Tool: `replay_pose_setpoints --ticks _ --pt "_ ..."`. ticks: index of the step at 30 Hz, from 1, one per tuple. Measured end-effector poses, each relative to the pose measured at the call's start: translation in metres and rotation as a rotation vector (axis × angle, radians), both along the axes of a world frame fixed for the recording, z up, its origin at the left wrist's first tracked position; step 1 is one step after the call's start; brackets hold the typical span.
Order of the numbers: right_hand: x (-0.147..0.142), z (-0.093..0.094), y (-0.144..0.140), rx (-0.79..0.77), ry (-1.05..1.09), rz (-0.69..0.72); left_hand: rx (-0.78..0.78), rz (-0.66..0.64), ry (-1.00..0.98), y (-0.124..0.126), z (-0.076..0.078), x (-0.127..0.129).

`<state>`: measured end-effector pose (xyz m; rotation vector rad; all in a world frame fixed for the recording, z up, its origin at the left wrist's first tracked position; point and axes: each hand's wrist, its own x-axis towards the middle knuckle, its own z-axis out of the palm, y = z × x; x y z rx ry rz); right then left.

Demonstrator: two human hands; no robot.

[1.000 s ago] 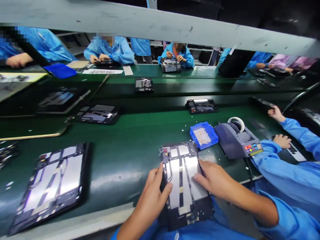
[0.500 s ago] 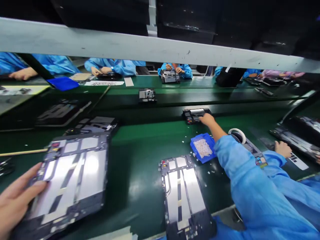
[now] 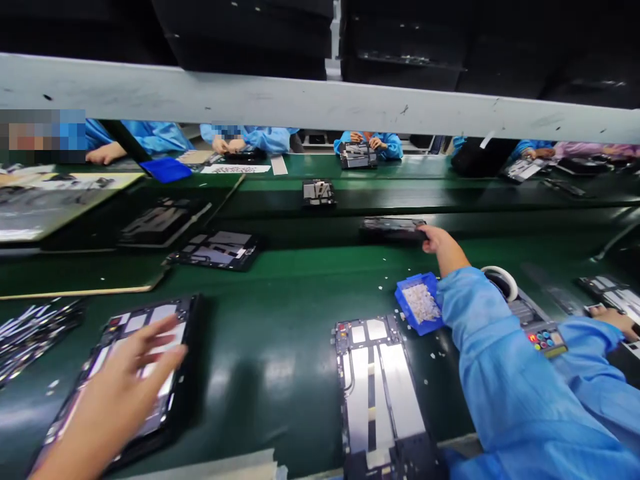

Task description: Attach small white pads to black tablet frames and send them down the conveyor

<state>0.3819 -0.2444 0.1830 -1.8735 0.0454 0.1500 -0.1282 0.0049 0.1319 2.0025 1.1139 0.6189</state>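
- Blue tray [image 3: 425,327], right of centre: small pale pieces [image 3: 421,302] inside, more strewn around it on worktop [image 3: 260,333].
- Right hand [image 3: 445,250]: grip closed on right end of dark tablet [image 3: 390,229], upper right of centre.
- Left hand [image 3: 120,387]: grip open over lower-left tablet [image 3: 165,397]; can't tell if touching.
- Bottom-centre tablet [image 3: 395,380] near tray.

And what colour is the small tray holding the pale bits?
The tray is blue, best seen in the head view.

The right grip [image 3: 443,248] holds a tilted device [image 3: 393,231]; the left grip [image 3: 117,393] overlaps another device [image 3: 161,408], perhaps touching.
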Motion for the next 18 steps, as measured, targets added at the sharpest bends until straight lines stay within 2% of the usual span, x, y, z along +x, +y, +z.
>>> replay_pose_setpoints --ticks 1,2,4,6,8,10,13,15,18 --pt "-0.006 0.006 0.001 0.083 0.041 0.011 -0.066 -0.027 -0.090 -0.028 0.004 0.021" --pt "-0.015 0.011 0.002 0.159 0.077 0.028 -0.195 -0.086 -0.172 -0.056 0.006 0.042" --pt "-0.047 0.015 -0.001 0.289 0.115 0.067 -0.523 -0.226 -0.304 -0.107 0.009 0.082" --pt "-0.097 0.010 -0.015 0.417 0.118 0.114 -0.814 -0.288 -0.445 -0.148 0.010 0.118" --pt "-0.160 -0.007 -0.040 0.536 0.105 0.179 -0.996 -0.305 -0.593 -0.176 0.010 0.144" --pt "-0.225 -0.030 -0.075 0.757 0.128 0.321 -1.050 -0.320 -0.716 -0.193 0.008 0.156" --pt "-0.298 -0.066 -0.136 0.782 0.257 0.443 -0.960 -0.315 -0.727 -0.203 -0.001 0.148" --pt "-0.321 -0.088 -0.177 0.743 0.356 0.562 -0.919 -0.357 -0.586 -0.199 -0.007 0.132" --pt "-0.321 -0.118 -0.225 0.712 0.406 0.581 -0.863 -0.529 -0.357 -0.186 -0.014 0.111"
